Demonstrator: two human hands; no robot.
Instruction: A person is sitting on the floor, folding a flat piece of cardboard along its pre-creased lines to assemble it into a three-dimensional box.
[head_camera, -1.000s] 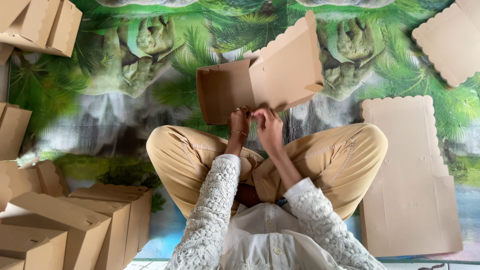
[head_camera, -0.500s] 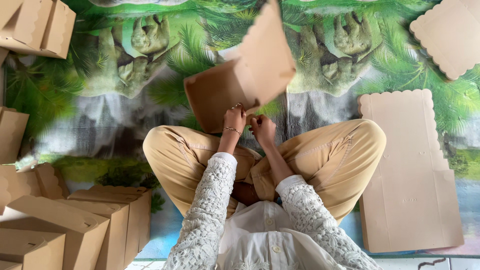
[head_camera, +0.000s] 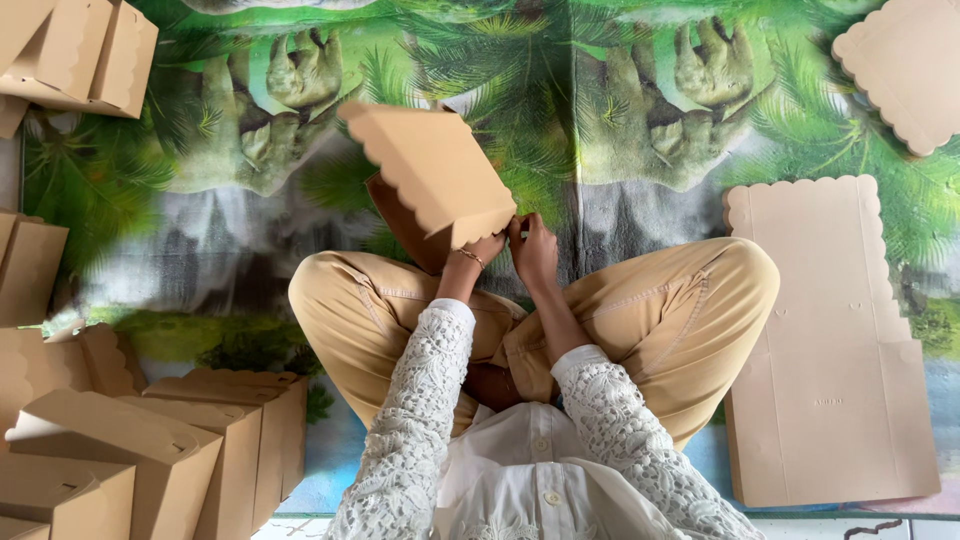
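Note:
I sit cross-legged on a printed mat. A brown cardboard box with scalloped edges (head_camera: 430, 175) is held up in front of my knees, partly folded and tilted to the left. My left hand (head_camera: 478, 252) grips its lower right corner from below. My right hand (head_camera: 533, 247) pinches the same corner from the right, fingers closed on the card. Both sleeves are white lace.
Several folded brown boxes (head_camera: 150, 450) are stacked at lower left, more (head_camera: 75, 55) at upper left. A flat scalloped box blank (head_camera: 830, 350) lies by my right knee, another blank (head_camera: 905, 70) at top right. The green printed mat (head_camera: 620, 120) covers the floor.
The box has swung from leaning right to leaning left, its scalloped panel folding over. Both hands stayed at its lower corner.

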